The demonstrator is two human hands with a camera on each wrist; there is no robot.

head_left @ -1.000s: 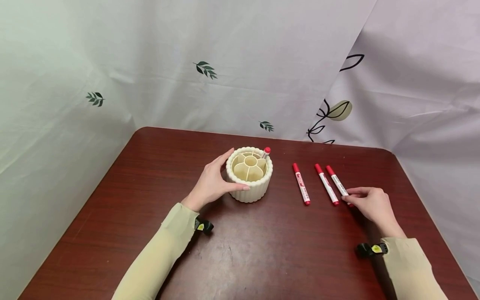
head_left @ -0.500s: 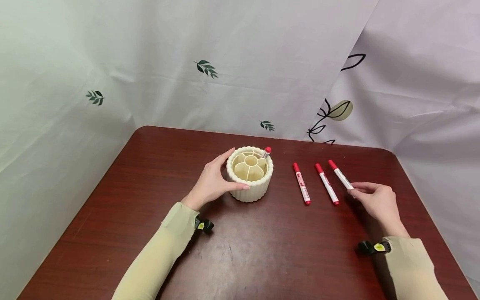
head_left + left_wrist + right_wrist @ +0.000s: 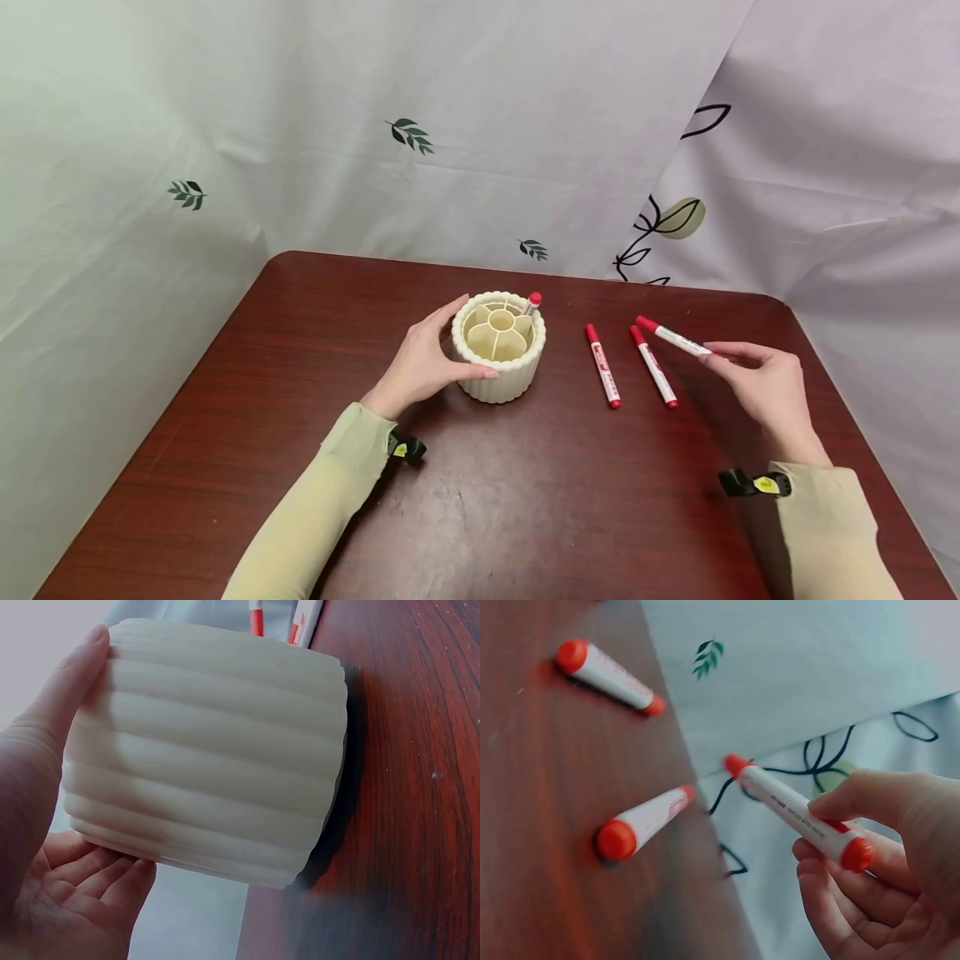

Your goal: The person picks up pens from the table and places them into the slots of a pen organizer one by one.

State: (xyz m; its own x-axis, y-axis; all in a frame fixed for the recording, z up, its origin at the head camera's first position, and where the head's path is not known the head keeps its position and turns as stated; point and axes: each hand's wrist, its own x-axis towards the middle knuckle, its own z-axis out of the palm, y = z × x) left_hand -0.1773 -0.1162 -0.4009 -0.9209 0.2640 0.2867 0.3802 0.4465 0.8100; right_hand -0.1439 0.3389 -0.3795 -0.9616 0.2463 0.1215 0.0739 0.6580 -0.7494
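We curled our left hand (image 3: 426, 364) around the cream cup (image 3: 501, 386) and pinched one pen (image 3: 681, 340) near its end with our right hand (image 3: 768, 392), above the bench (image 3: 525, 492).

"What colours are the markers (image 3: 655, 367) toward the table's (image 3: 502, 500) right edge?"
"White barrels (image 3: 603, 367), red caps (image 3: 591, 332)."
"The table?"
"Reddish brown, dark-grained."
"The holder (image 3: 506, 386)?"
"Cream."
"And the cloth (image 3: 315, 108) beyond the far edge?"
"Whitish, dark green leaf sprigs (image 3: 410, 136)."

We see a shiny red-brown tabletop (image 3: 525, 500) with round back corners. Behind it hangs a pale cloth (image 3: 315, 75) with small dark green leaves (image 3: 409, 136). Farther right, we spot thin black stems (image 3: 637, 247) and one big green leaf (image 3: 681, 219).
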